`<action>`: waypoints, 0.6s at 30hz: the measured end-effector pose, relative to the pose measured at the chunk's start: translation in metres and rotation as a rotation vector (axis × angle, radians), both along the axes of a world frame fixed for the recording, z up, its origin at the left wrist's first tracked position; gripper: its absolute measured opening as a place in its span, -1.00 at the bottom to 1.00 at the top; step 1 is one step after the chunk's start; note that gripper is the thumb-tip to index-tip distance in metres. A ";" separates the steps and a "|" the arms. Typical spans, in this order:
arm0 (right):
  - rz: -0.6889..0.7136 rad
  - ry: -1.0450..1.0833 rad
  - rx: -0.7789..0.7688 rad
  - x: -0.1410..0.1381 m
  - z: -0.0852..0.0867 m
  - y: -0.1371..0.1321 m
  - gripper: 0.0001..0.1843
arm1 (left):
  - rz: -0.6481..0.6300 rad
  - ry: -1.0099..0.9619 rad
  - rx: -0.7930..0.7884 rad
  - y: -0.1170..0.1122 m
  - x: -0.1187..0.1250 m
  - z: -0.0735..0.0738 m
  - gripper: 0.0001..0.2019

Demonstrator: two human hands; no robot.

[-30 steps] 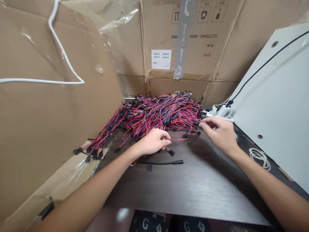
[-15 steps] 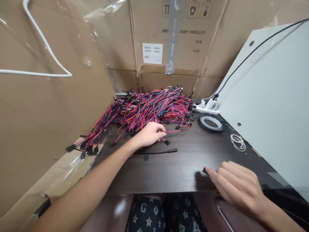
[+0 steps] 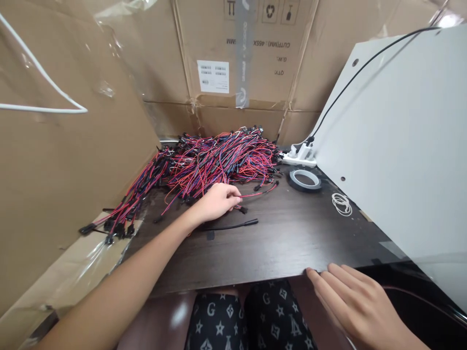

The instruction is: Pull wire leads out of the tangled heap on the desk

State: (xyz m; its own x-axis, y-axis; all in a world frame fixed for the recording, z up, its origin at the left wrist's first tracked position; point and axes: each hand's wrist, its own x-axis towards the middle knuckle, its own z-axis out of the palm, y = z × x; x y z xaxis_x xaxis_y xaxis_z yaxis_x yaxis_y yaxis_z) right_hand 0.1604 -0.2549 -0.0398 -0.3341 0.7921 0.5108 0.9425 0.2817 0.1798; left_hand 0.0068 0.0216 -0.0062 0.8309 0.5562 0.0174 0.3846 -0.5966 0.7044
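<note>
A big heap of red, blue and black wire leads with black connectors [image 3: 219, 158] lies at the back of a dark wooden table [image 3: 277, 243]. My left hand [image 3: 215, 201] rests at the heap's front edge, its fingers pinched on one red and black wire lead [image 3: 257, 192] that runs off to the right. Just in front of that hand a black cable with a plug end [image 3: 233, 225] lies flat. My right hand [image 3: 355, 301] hovers at the table's near edge, fingers spread, holding nothing.
Cardboard walls [image 3: 73, 160] stand left and behind. A white panel [image 3: 397, 146] with a black cord leans at the right. A tape roll [image 3: 304, 180], a white wire coil [image 3: 342, 204] and a white plastic part [image 3: 297, 154] lie beside it. A wire bundle [image 3: 120, 214] hangs off the left edge.
My right hand left the heap's right side and drew back to the table's near edge, uncovering the tape roll. The left hand kept hold of its wire. The view tilted down.
</note>
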 end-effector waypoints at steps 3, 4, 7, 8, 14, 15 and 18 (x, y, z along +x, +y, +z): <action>-0.020 0.021 0.003 -0.003 -0.002 0.000 -0.67 | -0.013 0.000 0.007 0.001 -0.001 -0.001 -0.83; -0.024 0.028 -0.002 -0.004 -0.003 -0.001 -0.67 | -0.015 0.001 0.010 0.001 -0.001 -0.001 -0.83; -0.037 0.057 -0.008 -0.005 -0.006 -0.003 -0.70 | -0.014 0.004 0.014 0.001 -0.001 -0.002 -0.83; -0.040 0.067 -0.002 -0.005 -0.008 -0.003 -0.71 | -0.013 0.004 0.012 0.000 -0.001 -0.001 -0.83; -0.041 0.126 0.004 -0.004 -0.017 -0.006 -0.79 | -0.012 0.015 -0.012 -0.002 -0.001 0.000 -0.84; -0.039 0.136 -0.003 -0.004 -0.018 -0.007 -0.79 | -0.014 0.018 -0.009 -0.002 -0.001 0.000 -0.84; -0.044 0.184 0.012 -0.004 -0.022 -0.007 -0.78 | -0.018 0.022 0.001 -0.002 0.000 -0.001 -0.84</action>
